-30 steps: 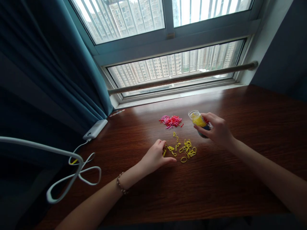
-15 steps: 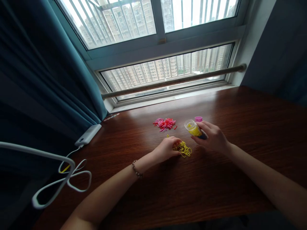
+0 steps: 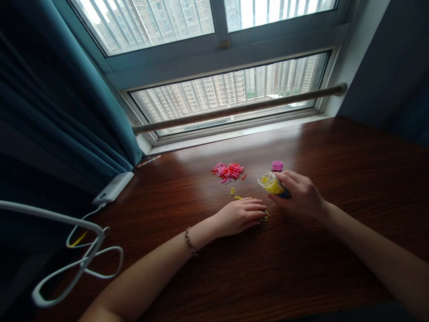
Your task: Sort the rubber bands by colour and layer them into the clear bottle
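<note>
Yellow bands [image 3: 265, 216] lie on table [image 3: 208, 277], partly covered by left hand [image 3: 241, 216], palm down, fingers stretched side by side; cannot tell whether it grips any. Right hand [image 3: 299, 194] curls round clear jar [image 3: 274, 184], tilted, mouth leftward, yellow inside. Pink cylinder [image 3: 277, 165] stands just behind jar; red-pink pile [image 3: 228, 172] lies beyond left hand

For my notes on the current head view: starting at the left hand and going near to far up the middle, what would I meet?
Left hand → loose yellow loop → pink-and-red pile → horizontal rail → window frame → buildings outside.
</note>
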The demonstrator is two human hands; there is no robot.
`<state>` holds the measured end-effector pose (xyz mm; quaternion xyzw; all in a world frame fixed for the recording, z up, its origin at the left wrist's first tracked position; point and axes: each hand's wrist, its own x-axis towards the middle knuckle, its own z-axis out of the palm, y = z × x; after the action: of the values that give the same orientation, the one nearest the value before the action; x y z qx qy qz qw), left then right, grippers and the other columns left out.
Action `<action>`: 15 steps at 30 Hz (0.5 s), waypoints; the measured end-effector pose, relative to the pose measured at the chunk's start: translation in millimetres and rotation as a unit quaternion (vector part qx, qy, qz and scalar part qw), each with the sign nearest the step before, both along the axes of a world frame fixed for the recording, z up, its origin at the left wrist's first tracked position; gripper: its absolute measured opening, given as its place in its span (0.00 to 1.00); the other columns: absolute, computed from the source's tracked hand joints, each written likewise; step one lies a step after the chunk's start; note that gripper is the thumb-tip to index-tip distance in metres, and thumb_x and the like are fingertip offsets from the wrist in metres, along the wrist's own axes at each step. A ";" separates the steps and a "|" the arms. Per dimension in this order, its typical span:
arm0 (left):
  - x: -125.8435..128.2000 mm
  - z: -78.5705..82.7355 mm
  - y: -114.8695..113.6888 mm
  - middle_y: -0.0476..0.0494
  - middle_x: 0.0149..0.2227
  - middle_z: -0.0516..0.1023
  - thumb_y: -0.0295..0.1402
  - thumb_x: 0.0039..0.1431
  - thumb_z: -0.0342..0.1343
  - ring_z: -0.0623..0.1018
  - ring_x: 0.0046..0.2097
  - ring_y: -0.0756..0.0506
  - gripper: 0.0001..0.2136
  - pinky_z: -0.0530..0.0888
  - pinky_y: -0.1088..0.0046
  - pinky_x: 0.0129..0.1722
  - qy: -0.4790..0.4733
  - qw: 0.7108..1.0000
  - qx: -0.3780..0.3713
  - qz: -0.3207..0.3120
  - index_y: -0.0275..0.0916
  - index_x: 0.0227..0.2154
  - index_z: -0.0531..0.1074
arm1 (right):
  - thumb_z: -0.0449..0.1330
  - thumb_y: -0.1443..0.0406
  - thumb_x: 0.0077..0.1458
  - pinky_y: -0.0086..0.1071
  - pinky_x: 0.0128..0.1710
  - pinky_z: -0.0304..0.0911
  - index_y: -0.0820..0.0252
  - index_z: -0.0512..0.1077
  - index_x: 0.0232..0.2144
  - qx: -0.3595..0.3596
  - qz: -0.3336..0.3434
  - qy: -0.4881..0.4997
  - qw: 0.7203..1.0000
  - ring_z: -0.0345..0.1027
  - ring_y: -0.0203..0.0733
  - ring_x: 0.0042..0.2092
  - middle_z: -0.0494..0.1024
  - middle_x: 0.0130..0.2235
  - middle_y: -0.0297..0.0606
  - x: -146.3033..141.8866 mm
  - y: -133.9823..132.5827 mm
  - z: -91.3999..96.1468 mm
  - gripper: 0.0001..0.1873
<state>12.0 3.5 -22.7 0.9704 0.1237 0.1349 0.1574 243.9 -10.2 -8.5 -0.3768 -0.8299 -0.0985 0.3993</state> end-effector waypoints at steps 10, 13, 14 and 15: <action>-25.2 13.2 26.2 0.43 0.33 0.72 0.35 0.54 0.54 0.71 0.38 0.47 0.07 0.67 0.71 0.40 0.044 0.993 -0.001 0.106 0.38 0.32 0.71 | 0.60 0.60 0.48 0.35 0.34 0.65 0.61 0.64 0.44 0.017 -0.024 0.001 1.000 0.69 0.45 0.35 0.73 0.36 0.42 0.5 1.9 1.9 0.22; -29.2 16.5 28.0 0.39 0.43 0.68 0.41 0.43 0.62 0.68 0.44 0.42 0.23 0.67 0.66 0.44 0.019 0.982 -0.011 0.190 0.38 0.42 0.68 | 0.60 0.59 0.48 0.35 0.34 0.65 0.60 0.64 0.45 0.009 -0.033 0.001 0.999 0.69 0.46 0.35 0.73 0.37 0.42 2.5 2.6 0.9 0.22; -30.7 16.8 27.7 0.38 0.44 0.66 0.43 0.38 0.64 0.67 0.45 0.41 0.29 0.67 0.65 0.44 0.023 0.977 -0.028 0.208 0.38 0.45 0.66 | 0.60 0.59 0.48 0.35 0.35 0.66 0.60 0.64 0.45 0.007 -0.034 0.000 0.999 0.69 0.46 0.35 0.73 0.37 0.42 3.0 2.7 0.6 0.22; -32.2 16.6 27.0 0.38 0.44 0.65 0.45 0.34 0.65 0.67 0.44 0.41 0.33 0.67 0.65 0.44 0.033 0.974 -0.050 0.219 0.38 0.46 0.65 | 0.60 0.59 0.48 0.36 0.35 0.66 0.60 0.64 0.45 0.006 -0.034 -0.002 0.999 0.69 0.46 0.35 0.73 0.37 0.42 3.3 2.9 0.5 0.22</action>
<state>-20.2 30.5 -6.1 0.9147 0.3448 0.1275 0.1682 247.2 -7.3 -8.0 -0.4025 -0.8165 -0.1180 0.3966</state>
